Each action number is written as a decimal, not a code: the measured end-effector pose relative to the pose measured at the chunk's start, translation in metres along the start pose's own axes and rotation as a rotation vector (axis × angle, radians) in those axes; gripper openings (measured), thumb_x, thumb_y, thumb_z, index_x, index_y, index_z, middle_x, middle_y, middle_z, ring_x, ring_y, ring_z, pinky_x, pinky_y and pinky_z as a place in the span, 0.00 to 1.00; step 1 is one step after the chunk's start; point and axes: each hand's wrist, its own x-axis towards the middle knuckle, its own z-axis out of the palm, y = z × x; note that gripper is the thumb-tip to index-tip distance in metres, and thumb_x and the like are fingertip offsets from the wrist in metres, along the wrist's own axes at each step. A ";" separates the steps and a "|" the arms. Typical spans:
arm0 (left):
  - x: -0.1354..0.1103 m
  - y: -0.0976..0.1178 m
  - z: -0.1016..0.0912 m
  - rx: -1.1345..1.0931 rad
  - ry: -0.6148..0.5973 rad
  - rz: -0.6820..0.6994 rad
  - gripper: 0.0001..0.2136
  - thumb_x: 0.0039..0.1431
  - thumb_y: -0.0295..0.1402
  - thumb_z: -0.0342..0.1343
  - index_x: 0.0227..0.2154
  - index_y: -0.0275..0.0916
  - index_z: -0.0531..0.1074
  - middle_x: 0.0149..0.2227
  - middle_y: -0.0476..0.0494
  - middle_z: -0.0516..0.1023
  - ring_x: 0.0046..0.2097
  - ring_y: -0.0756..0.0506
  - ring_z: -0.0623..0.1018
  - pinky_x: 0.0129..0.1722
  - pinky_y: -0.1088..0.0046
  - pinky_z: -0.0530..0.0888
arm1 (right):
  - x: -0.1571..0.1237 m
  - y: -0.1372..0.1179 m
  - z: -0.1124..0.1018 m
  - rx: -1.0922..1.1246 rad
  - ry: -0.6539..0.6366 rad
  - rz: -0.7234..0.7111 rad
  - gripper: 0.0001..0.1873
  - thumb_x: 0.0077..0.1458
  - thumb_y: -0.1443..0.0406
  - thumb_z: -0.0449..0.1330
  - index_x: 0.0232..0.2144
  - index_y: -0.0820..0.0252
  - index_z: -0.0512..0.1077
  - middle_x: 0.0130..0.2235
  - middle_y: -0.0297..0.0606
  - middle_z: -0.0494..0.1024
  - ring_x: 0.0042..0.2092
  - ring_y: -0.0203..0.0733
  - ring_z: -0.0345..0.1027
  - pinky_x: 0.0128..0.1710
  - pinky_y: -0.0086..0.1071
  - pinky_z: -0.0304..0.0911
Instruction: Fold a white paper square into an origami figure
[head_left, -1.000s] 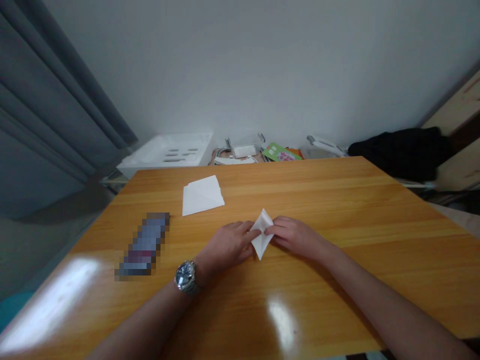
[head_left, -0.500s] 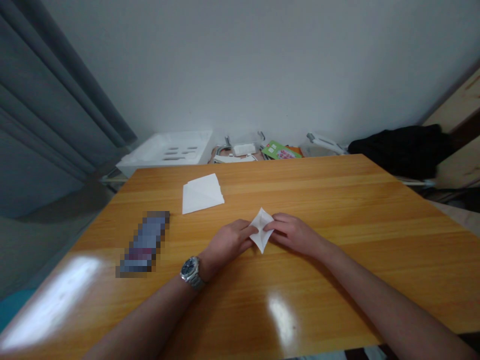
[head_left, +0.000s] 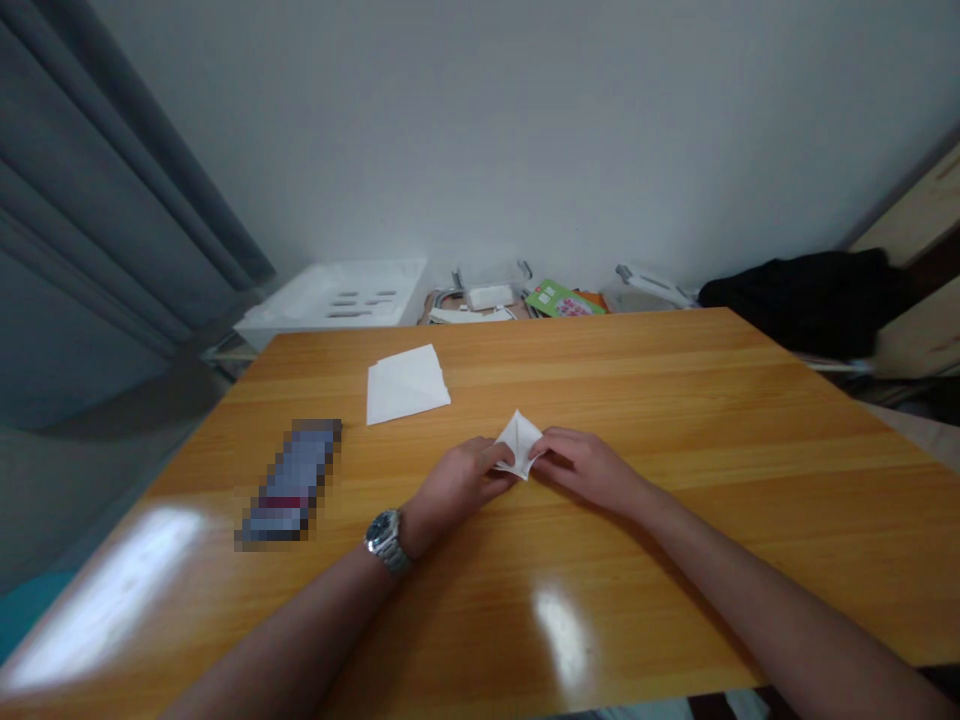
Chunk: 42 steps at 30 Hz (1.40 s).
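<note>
A small piece of folded white paper (head_left: 518, 437) is held between my two hands over the middle of the table. My left hand (head_left: 466, 482) pinches its left corner, thumb on top. At the right corner, my right hand (head_left: 581, 462) grips the paper with thumb and fingers. The paper is roughly diamond-shaped, with creases running through it and its lower edge curving up. Fingers under the paper are hidden. A silver wristwatch (head_left: 385, 538) is on my left wrist.
White paper sheets (head_left: 408, 385) lie farther back on the wooden table (head_left: 675, 400). A blurred-out phone-like device (head_left: 292, 480) rests at left. Behind the table's far edge are a white tray (head_left: 300, 300), a green booklet (head_left: 559, 298) and black cloth (head_left: 810, 295).
The folded paper's near point has drawn in, making its outline shorter and more bent. Both hands keep hold of it and have barely shifted.
</note>
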 end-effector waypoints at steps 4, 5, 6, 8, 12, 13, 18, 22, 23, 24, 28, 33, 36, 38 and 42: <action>0.000 -0.003 0.003 -0.004 0.007 -0.034 0.02 0.62 0.30 0.60 0.38 0.40 0.73 0.37 0.46 0.78 0.39 0.45 0.77 0.40 0.72 0.70 | 0.001 -0.003 -0.001 0.023 -0.018 0.021 0.03 0.63 0.64 0.61 0.36 0.57 0.75 0.37 0.38 0.79 0.39 0.41 0.73 0.39 0.32 0.64; 0.000 -0.004 0.003 -0.007 0.008 -0.040 0.02 0.63 0.30 0.59 0.38 0.40 0.74 0.37 0.46 0.79 0.39 0.45 0.77 0.40 0.72 0.70 | 0.001 -0.004 -0.001 0.028 -0.018 0.025 0.04 0.62 0.63 0.62 0.36 0.57 0.76 0.36 0.38 0.79 0.38 0.40 0.73 0.39 0.31 0.64; 0.000 -0.003 0.003 -0.011 0.009 -0.047 0.02 0.63 0.31 0.59 0.37 0.40 0.74 0.36 0.46 0.79 0.39 0.45 0.77 0.40 0.72 0.70 | 0.002 -0.005 -0.001 0.034 -0.017 0.028 0.05 0.62 0.62 0.62 0.36 0.58 0.76 0.36 0.38 0.79 0.38 0.40 0.72 0.39 0.31 0.63; 0.000 -0.002 0.003 -0.020 0.006 -0.060 0.03 0.63 0.33 0.59 0.37 0.39 0.74 0.36 0.45 0.79 0.38 0.45 0.78 0.39 0.72 0.71 | 0.002 -0.007 -0.001 0.045 -0.017 0.038 0.07 0.63 0.61 0.62 0.35 0.58 0.76 0.35 0.37 0.78 0.37 0.40 0.72 0.38 0.31 0.63; 0.002 0.003 0.000 -0.052 0.015 -0.106 0.06 0.63 0.36 0.59 0.38 0.39 0.74 0.38 0.44 0.80 0.40 0.44 0.79 0.41 0.71 0.72 | 0.003 -0.009 0.001 0.061 -0.001 0.099 0.09 0.63 0.60 0.61 0.33 0.59 0.76 0.33 0.36 0.77 0.35 0.39 0.70 0.36 0.31 0.61; 0.002 0.005 -0.001 -0.070 0.023 -0.120 0.06 0.63 0.36 0.60 0.40 0.40 0.74 0.39 0.44 0.81 0.40 0.43 0.80 0.42 0.70 0.73 | 0.003 -0.009 0.002 0.070 0.011 0.121 0.09 0.62 0.60 0.61 0.33 0.59 0.76 0.33 0.36 0.78 0.34 0.40 0.70 0.35 0.31 0.61; 0.003 0.010 -0.001 -0.238 0.080 -0.223 0.14 0.61 0.36 0.61 0.48 0.42 0.70 0.41 0.46 0.82 0.41 0.44 0.81 0.41 0.72 0.75 | 0.002 -0.006 0.006 0.131 0.066 0.232 0.07 0.60 0.61 0.62 0.36 0.59 0.76 0.34 0.35 0.79 0.34 0.41 0.71 0.35 0.31 0.62; 0.004 0.013 0.001 -0.437 0.171 -0.315 0.27 0.58 0.35 0.64 0.58 0.42 0.61 0.36 0.48 0.81 0.35 0.47 0.81 0.35 0.74 0.76 | 0.002 -0.005 0.010 0.227 0.108 0.310 0.09 0.59 0.58 0.62 0.34 0.59 0.74 0.32 0.34 0.78 0.34 0.41 0.70 0.34 0.30 0.62; 0.005 0.014 0.003 -0.490 0.188 -0.323 0.32 0.57 0.34 0.64 0.62 0.42 0.57 0.35 0.49 0.80 0.33 0.47 0.80 0.34 0.74 0.76 | 0.002 -0.005 0.010 0.257 0.123 0.325 0.10 0.59 0.58 0.63 0.34 0.59 0.73 0.33 0.34 0.78 0.34 0.41 0.70 0.34 0.31 0.63; 0.005 0.014 0.004 -0.537 0.201 -0.327 0.35 0.57 0.34 0.64 0.64 0.41 0.54 0.34 0.50 0.80 0.32 0.48 0.80 0.33 0.74 0.76 | 0.002 -0.005 0.011 0.285 0.136 0.338 0.11 0.59 0.57 0.63 0.34 0.59 0.72 0.33 0.34 0.77 0.34 0.41 0.70 0.35 0.31 0.63; 0.005 0.011 0.010 -0.645 0.181 -0.344 0.24 0.57 0.37 0.65 0.53 0.36 0.65 0.37 0.43 0.81 0.36 0.46 0.81 0.36 0.72 0.77 | 0.002 -0.003 0.014 0.392 0.178 0.345 0.13 0.59 0.55 0.63 0.38 0.58 0.71 0.36 0.35 0.78 0.36 0.41 0.71 0.37 0.32 0.66; 0.004 0.010 0.011 -0.737 0.145 -0.343 0.15 0.59 0.39 0.64 0.44 0.35 0.72 0.39 0.41 0.81 0.40 0.45 0.80 0.39 0.71 0.77 | 0.003 -0.004 0.016 0.574 0.236 0.326 0.16 0.58 0.56 0.65 0.41 0.56 0.65 0.40 0.38 0.79 0.39 0.42 0.74 0.40 0.33 0.68; 0.005 0.012 0.009 -0.746 0.148 -0.367 0.15 0.58 0.40 0.65 0.41 0.34 0.73 0.35 0.43 0.80 0.36 0.46 0.79 0.36 0.72 0.75 | 0.004 -0.007 0.018 0.708 0.254 0.376 0.23 0.55 0.57 0.67 0.45 0.53 0.59 0.40 0.39 0.81 0.38 0.42 0.76 0.37 0.33 0.69; 0.006 0.012 0.007 -0.744 0.147 -0.390 0.14 0.57 0.40 0.65 0.38 0.34 0.74 0.32 0.44 0.79 0.34 0.47 0.78 0.35 0.73 0.73 | 0.006 -0.010 0.018 0.766 0.261 0.422 0.29 0.53 0.57 0.69 0.49 0.52 0.56 0.40 0.39 0.82 0.36 0.42 0.77 0.37 0.34 0.70; 0.006 0.014 0.005 -0.756 0.152 -0.398 0.14 0.57 0.41 0.65 0.36 0.34 0.74 0.31 0.45 0.78 0.32 0.48 0.76 0.32 0.74 0.71 | 0.008 -0.015 0.017 0.804 0.266 0.457 0.40 0.51 0.57 0.69 0.59 0.52 0.53 0.40 0.40 0.82 0.36 0.43 0.78 0.39 0.37 0.72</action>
